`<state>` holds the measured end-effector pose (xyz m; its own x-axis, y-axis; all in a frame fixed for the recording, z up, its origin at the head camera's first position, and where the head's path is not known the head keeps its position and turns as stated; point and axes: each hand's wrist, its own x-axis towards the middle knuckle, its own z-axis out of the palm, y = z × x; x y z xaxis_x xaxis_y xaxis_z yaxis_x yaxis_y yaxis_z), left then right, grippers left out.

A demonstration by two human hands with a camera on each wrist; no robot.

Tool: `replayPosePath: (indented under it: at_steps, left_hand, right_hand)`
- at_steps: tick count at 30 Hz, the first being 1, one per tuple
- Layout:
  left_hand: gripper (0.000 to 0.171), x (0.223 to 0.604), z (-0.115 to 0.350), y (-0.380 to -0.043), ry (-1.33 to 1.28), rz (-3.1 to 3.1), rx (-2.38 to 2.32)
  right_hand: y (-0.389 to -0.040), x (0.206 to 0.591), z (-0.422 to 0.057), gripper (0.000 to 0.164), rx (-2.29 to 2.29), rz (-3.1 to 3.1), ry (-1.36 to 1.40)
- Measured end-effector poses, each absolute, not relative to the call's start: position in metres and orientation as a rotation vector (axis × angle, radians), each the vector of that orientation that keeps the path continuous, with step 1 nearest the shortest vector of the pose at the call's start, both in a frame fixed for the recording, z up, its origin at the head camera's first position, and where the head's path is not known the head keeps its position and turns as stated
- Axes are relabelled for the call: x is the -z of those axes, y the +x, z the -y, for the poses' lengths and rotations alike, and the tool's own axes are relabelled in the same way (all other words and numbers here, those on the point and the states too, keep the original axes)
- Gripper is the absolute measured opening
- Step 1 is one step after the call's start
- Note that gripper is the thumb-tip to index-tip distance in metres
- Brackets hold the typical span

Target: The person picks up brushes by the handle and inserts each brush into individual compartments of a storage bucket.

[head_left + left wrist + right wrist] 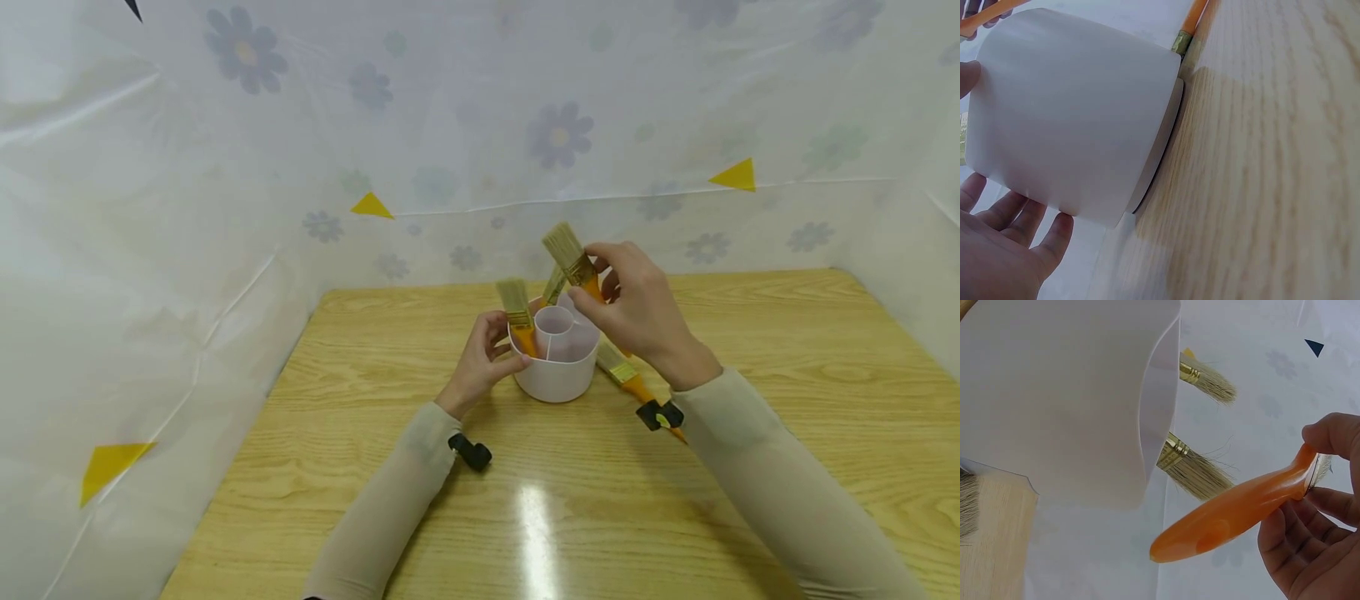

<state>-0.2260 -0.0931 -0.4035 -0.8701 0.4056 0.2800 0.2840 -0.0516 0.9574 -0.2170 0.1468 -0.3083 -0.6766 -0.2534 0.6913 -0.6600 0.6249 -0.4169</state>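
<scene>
A white round organizer (555, 382) with a small tube in its middle stands on the table. My left hand (483, 358) grips its left side, thumb near the front rim and fingers around the wall. Above the organizer's right side, my right hand (637, 304) pinches a paintbrush (564, 243) near its metal band, bristles up. The right wrist view shows its orange handle (1229, 519) pointing down, outside the rim. Inside the organizer, one paintbrush (513, 296) leans at the left and another (553, 287) at the back, both bristles up.
Another orange-handled paintbrush (618, 367) lies on the wooden table (360, 433) right of the organizer, partly behind the right wrist's black camera (660, 414). Flower-patterned sheeting (465, 142) with yellow tape pieces (738, 175) rises behind the table and at both sides.
</scene>
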Motion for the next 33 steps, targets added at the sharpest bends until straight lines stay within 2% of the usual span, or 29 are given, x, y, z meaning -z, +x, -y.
replayPosePath:
  at_steps: [6, 33]
  left_hand:
    - [0.065, 0.392, 0.094, -0.220, 0.763, -2.087, -2.053]
    - [0.064, 0.391, 0.093, -0.220, 0.764, -2.081, -2.049]
  right_hand:
    - [-0.218, 0.306, -0.145, 0.048, -0.910, 2.258, 0.711]
    - [-0.226, 0.297, -0.133, 0.045, -0.943, 2.180, 0.738]
